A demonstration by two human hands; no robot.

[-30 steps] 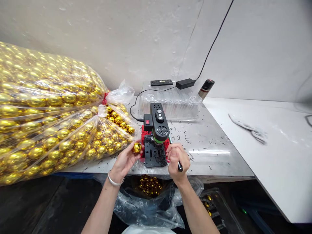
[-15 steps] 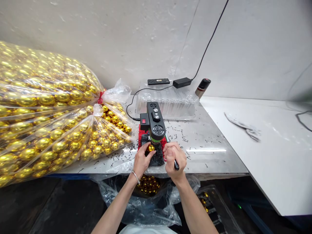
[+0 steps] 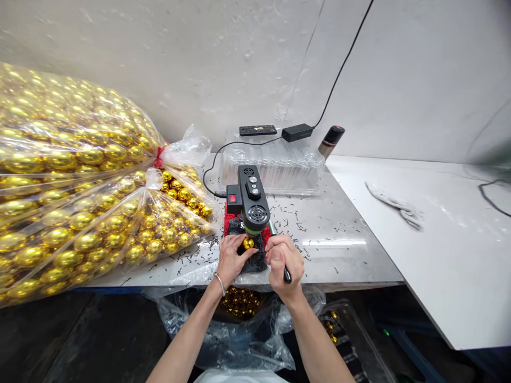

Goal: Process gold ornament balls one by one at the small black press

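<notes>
The left hand pinches a gold ball between thumb and fingers just under the head of the black machine, near the front edge of the surface, while the right hand is closed around the machine's lever. Dark scraps lie scattered over the surface, big clear bags of gold balls fill its left end, and a clear plastic tray stands at the back by the wall. Bare metal runs from the right hand to the right edge, where a white table carries a glove.
</notes>
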